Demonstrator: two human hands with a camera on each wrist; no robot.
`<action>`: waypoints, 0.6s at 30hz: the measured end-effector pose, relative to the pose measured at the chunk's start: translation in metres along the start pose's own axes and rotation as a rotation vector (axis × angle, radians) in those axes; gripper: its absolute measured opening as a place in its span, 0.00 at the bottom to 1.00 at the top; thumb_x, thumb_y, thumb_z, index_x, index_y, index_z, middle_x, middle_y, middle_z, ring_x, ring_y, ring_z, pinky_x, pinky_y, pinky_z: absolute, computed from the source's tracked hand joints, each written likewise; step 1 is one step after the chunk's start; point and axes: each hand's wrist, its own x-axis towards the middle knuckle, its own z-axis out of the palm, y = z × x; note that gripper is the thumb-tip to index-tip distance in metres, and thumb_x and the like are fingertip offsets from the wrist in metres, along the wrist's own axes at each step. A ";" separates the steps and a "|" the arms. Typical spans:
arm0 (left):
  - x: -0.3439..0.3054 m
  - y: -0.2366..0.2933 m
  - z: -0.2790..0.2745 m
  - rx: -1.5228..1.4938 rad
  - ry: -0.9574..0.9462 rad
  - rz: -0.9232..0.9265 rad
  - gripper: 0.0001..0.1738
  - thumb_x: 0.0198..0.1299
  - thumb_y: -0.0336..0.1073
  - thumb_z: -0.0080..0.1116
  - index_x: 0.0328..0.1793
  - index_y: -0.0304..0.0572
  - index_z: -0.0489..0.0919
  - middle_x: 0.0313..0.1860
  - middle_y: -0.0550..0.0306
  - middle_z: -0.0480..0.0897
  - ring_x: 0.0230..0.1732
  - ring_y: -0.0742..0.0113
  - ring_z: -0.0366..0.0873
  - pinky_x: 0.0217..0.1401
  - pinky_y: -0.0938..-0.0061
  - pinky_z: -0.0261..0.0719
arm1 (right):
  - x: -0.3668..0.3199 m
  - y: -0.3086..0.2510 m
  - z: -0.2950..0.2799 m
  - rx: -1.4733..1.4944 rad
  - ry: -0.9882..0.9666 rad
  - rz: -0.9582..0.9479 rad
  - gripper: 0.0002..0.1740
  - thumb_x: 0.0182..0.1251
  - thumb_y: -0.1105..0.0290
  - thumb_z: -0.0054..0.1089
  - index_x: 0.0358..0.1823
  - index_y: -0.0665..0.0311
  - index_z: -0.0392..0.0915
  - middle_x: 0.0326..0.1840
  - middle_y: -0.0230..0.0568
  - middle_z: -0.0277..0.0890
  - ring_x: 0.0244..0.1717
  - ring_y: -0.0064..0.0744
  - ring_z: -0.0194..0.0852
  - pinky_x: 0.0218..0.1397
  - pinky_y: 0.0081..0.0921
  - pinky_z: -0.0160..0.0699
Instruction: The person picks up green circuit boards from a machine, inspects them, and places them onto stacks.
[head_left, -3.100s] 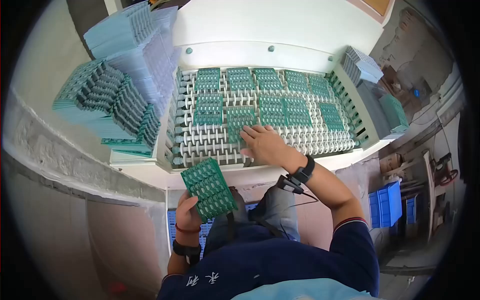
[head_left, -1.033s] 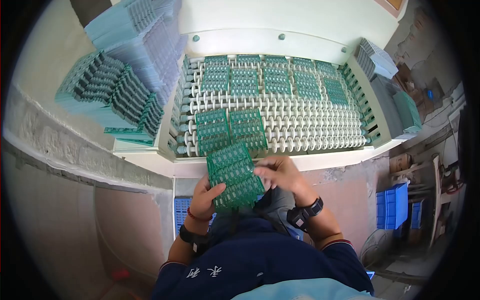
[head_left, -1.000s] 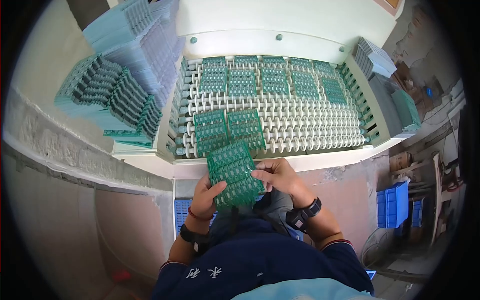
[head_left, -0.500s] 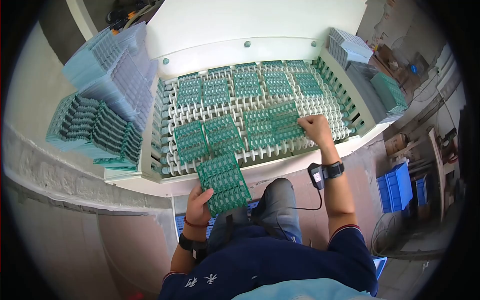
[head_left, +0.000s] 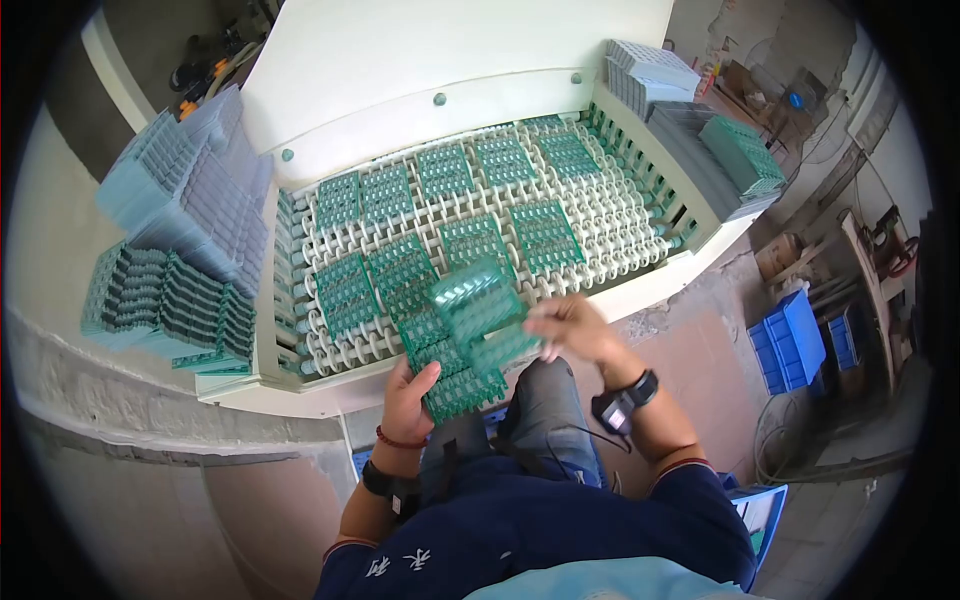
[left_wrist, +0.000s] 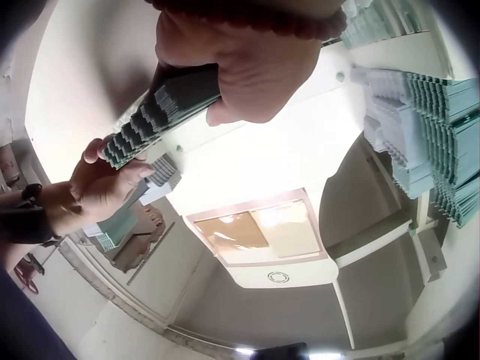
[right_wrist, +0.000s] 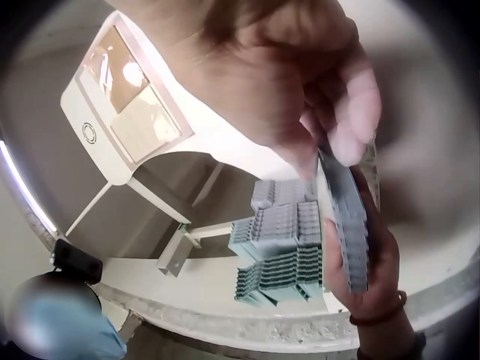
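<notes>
My left hand (head_left: 408, 398) grips a stack of green circuit boards (head_left: 462, 392) by its left side, thumb on top, above the lap. The left wrist view shows the stack edge-on as several layers (left_wrist: 150, 124). My right hand (head_left: 580, 330) pinches the edge of one circuit board (head_left: 478, 300), motion-blurred and tilted over the stack. In the right wrist view, the right thumb and fingers (right_wrist: 352, 120) are right at the stack's upper end. Ahead, green circuit boards (head_left: 547, 236) lie in rows on a bed of white rollers (head_left: 625, 215).
Tall stacks of boards (head_left: 165, 300) stand left of the roller bed. More stacks (head_left: 740, 155) stand on its right side. A white machine cover (head_left: 450, 50) rises behind the rollers. Blue crates (head_left: 787, 343) are on the floor at right.
My right hand has left a board at the right of the front row and come back to the stack, now pinching another board. The left hand keeps its grip. The head view has turned.
</notes>
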 end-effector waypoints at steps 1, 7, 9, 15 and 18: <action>-0.002 0.003 0.001 -0.016 0.000 -0.015 0.20 0.62 0.24 0.47 0.60 0.31 0.65 0.54 0.48 0.75 0.51 0.60 0.76 0.53 0.64 0.77 | 0.004 0.002 -0.024 -0.056 0.135 -0.093 0.12 0.62 0.65 0.61 0.36 0.68 0.80 0.22 0.33 0.77 0.18 0.17 0.73 0.19 0.15 0.74; -0.016 0.012 -0.011 -0.037 -0.004 0.015 0.22 0.62 0.24 0.46 0.63 0.32 0.62 0.55 0.46 0.74 0.52 0.57 0.76 0.53 0.62 0.77 | 0.026 -0.001 -0.184 -0.617 0.856 -0.133 0.14 0.54 0.65 0.64 0.35 0.71 0.81 0.18 0.37 0.75 0.18 0.28 0.73 0.26 0.27 0.73; -0.020 0.012 -0.008 -0.036 0.005 0.033 0.23 0.61 0.24 0.46 0.64 0.32 0.62 0.55 0.45 0.74 0.52 0.56 0.76 0.54 0.61 0.77 | 0.032 0.010 -0.202 -0.801 0.905 -0.145 0.15 0.52 0.64 0.65 0.36 0.69 0.82 0.20 0.40 0.77 0.21 0.34 0.75 0.30 0.30 0.75; -0.024 0.008 -0.015 -0.015 0.007 0.022 0.23 0.60 0.25 0.48 0.63 0.29 0.63 0.55 0.45 0.74 0.52 0.56 0.76 0.54 0.63 0.77 | 0.032 0.015 -0.150 -0.902 0.955 -0.338 0.16 0.48 0.61 0.68 0.37 0.62 0.83 0.32 0.45 0.81 0.31 0.42 0.80 0.37 0.31 0.77; -0.022 0.006 -0.019 0.016 0.023 0.031 0.22 0.60 0.25 0.48 0.62 0.29 0.64 0.54 0.45 0.75 0.51 0.57 0.77 0.53 0.64 0.77 | 0.021 0.003 -0.063 -0.645 0.531 -0.267 0.15 0.54 0.59 0.67 0.38 0.61 0.82 0.35 0.45 0.81 0.30 0.33 0.79 0.35 0.28 0.76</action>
